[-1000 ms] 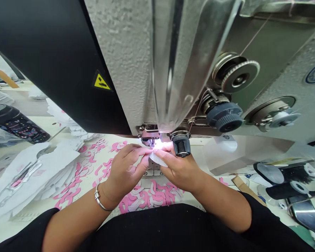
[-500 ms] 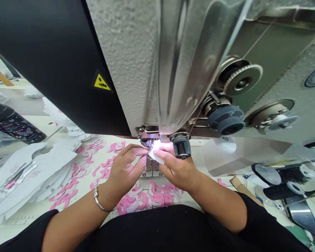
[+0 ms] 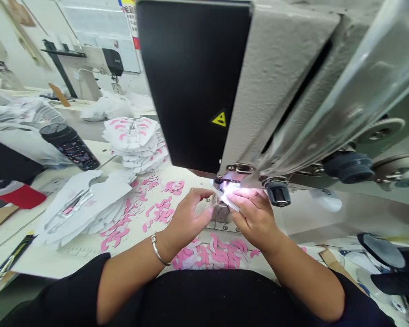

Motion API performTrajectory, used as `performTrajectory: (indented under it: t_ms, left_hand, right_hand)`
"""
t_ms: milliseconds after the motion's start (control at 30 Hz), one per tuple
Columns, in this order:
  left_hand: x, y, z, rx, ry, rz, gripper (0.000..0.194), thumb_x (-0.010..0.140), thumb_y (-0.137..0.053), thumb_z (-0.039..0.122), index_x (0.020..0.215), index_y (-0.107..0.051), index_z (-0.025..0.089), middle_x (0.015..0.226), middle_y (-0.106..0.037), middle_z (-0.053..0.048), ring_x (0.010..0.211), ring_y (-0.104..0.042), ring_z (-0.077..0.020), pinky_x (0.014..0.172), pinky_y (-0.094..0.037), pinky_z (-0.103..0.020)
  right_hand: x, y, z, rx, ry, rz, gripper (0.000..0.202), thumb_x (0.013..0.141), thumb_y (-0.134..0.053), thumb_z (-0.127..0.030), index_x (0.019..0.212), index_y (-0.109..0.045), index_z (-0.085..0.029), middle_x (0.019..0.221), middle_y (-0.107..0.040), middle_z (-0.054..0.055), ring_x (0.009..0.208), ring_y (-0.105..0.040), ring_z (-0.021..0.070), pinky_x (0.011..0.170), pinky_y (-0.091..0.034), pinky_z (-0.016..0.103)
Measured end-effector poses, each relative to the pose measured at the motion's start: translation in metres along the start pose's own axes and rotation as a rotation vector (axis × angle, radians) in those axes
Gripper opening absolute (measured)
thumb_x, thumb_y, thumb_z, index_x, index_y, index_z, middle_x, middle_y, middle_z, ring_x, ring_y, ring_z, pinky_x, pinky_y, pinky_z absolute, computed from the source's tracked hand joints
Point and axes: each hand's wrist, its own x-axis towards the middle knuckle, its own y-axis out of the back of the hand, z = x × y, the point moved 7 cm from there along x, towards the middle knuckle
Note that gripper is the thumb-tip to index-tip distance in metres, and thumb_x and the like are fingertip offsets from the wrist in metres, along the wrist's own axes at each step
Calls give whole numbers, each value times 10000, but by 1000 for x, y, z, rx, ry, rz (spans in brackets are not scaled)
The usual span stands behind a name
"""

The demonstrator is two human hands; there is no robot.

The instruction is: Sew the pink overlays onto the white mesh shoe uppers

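Under the lit needle area of the sewing machine (image 3: 231, 181), a small white textured piece of material (image 3: 234, 205) lies at the metal plate (image 3: 221, 213). My right hand (image 3: 255, 213) grips this piece, its fingers bent and pressed on it close to the presser foot. Just left of the needle is my left hand (image 3: 192, 215), thumb and forefinger apart, with nothing plainly between them. Glare hides the piece's far edge. Many pink and white curved cut pieces (image 3: 214, 254) lie in front of the plate, and more pink pieces (image 3: 162, 211) are spread to the left.
White cut panels (image 3: 88, 204) are stacked at left, with metal tweezers (image 3: 70, 209) on top. Behind them stands another stack with pink shapes (image 3: 134, 141). A dark patterned bottle (image 3: 70, 145) lies tilted nearby. Black spools (image 3: 395, 281) are at right. Another sewing machine (image 3: 88, 68) stands behind.
The view has swung left, showing more of the table and the machine behind. My left thumb and forefinger have parted from the white piece's edge; my right hand keeps hold of it.
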Motion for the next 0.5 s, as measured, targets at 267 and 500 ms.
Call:
performTrajectory:
  t_ms: [267,500]
  left_hand:
    - [6,-21,-5,-143,91,-155,559,777,-727,356,1292,-531,260,1243,-649,-66,1147,-599,-281,1009,-463,-437]
    - [2,-25,-15,-147,166,-157,608,746,-742,360,1309,-534,261,1287,-632,-91,1176,-585,-334,996,-459,-478]
  right_hand:
    - [-4,-2,9,118,-85,-23,311,903,-556,-211,1189,-645,-293,1136,-680,59,1056,-641,260,929,-502,458]
    - [25,-13,54,140,-285,89,234,958,-525,-324,983,-715,-191,930,-712,80,849,-666,247,743,-554,392]
